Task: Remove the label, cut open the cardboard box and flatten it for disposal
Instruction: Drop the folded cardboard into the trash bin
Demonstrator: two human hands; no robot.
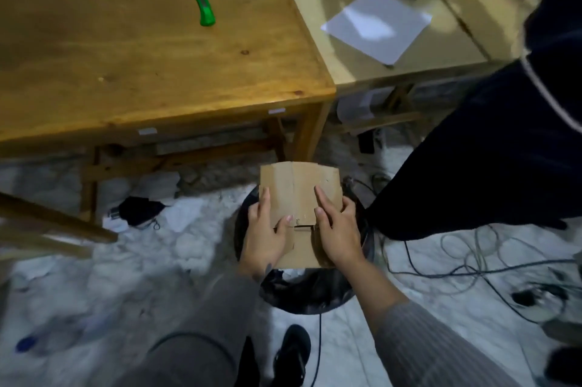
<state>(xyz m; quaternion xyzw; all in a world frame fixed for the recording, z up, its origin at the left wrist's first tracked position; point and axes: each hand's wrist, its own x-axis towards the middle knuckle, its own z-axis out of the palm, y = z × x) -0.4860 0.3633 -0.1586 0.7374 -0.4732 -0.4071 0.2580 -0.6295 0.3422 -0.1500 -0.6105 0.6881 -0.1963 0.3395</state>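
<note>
Brown cardboard (300,197), folded flat, is held in both hands over a black bin (315,295) on the floor. Most of the bin is hidden under the cardboard and the arms, so only part of its dark rim and a crumpled black bag inside show. The left hand (266,233) grips the left edge, with its thumb on top and a finger lying straight along the side. The right hand (338,229) grips the right edge, with its first finger stretched over the top; the other fingers curl round the edge and out of sight. The cardboard looks like a few flat layers with fold lines running up it, and there is a small cut notch near the thumbs (no label can be made out on the side that shows). On the wooden table (141,71) lies a green knife (204,7), well apart from the hands. A white sheet (376,24) lies on the pale table (409,71) beside it. A person in dark clothes (504,150) stands at the right, cut off by the edge. Wires (472,273) trail over the floor, which is blurry.
</note>
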